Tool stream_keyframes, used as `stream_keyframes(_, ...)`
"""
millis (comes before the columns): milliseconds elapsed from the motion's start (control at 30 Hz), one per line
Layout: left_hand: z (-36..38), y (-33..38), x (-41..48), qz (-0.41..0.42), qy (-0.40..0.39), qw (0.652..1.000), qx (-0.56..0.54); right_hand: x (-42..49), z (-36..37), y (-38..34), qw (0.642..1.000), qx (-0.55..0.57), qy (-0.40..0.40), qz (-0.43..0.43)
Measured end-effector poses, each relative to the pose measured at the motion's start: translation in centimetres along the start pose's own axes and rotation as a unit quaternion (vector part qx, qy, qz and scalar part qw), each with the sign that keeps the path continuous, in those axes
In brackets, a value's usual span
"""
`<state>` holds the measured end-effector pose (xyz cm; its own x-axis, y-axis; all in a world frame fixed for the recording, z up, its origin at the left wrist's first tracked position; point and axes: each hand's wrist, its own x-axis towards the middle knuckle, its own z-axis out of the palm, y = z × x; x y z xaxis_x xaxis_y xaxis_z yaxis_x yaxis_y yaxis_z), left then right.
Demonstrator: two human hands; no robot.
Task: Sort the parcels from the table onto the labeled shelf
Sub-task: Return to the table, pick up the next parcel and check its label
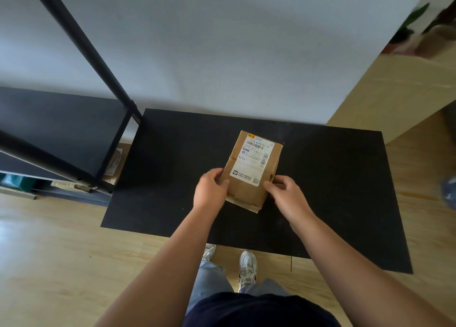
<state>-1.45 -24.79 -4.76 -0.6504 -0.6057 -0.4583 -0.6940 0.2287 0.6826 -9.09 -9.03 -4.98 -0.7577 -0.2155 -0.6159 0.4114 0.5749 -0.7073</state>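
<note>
A brown cardboard parcel [246, 193] with a white shipping label lies on the black table [333, 191], near its middle. My left hand [209, 191] grips the parcel's left side near its front corner. My right hand [286, 196] holds the right side, thumb on the top face beside the label. The black metal shelf [74, 139] stands to the left of the table, its slanted post rising toward the upper left.
Another parcel [114, 165] lies on a lower level of the shelf, partly hidden by the frame. A white wall runs behind the table. A pale wooden cabinet [394, 92] stands at the right. My feet are under the table's near edge on the wooden floor.
</note>
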Motion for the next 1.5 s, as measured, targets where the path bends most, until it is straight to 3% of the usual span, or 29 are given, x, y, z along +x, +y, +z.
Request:
stream_keyframes(333,0.0,0.5,-0.6,-0.138,-0.143,0.975,-0.095,0.3,0.1,0.9,0.994,0.02,-0.07,0.083)
stream_keyframes(533,-0.9,2.2,-1.3,-0.141,-0.102,0.969,-0.173,0.0,-1.1,-1.0,0.991,0.084,-0.077,0.072)
stream_keyframes(833,-6.0,8.0,-2.7,-0.045,-0.05,0.943,-0.325,-4.4,-4.7,-7.6,0.977,0.186,-0.087,-0.053)
stream_keyframes(1000,-7.6,9.7,-4.6,0.025,-0.07,0.938,-0.338,-6.4,-6.7,-9.8,0.966,0.223,-0.068,-0.114)
stream_keyframes(1267,-9.5,10.8,-6.1,0.114,-0.094,0.928,-0.341,-7.2,-9.0,-10.0,0.94,0.217,-0.151,-0.213)
stream_keyframes(1500,-10.7,10.8,-6.4,0.172,-0.11,0.915,-0.347,-7.2,-9.5,-10.1,0.92,0.225,-0.177,-0.267)
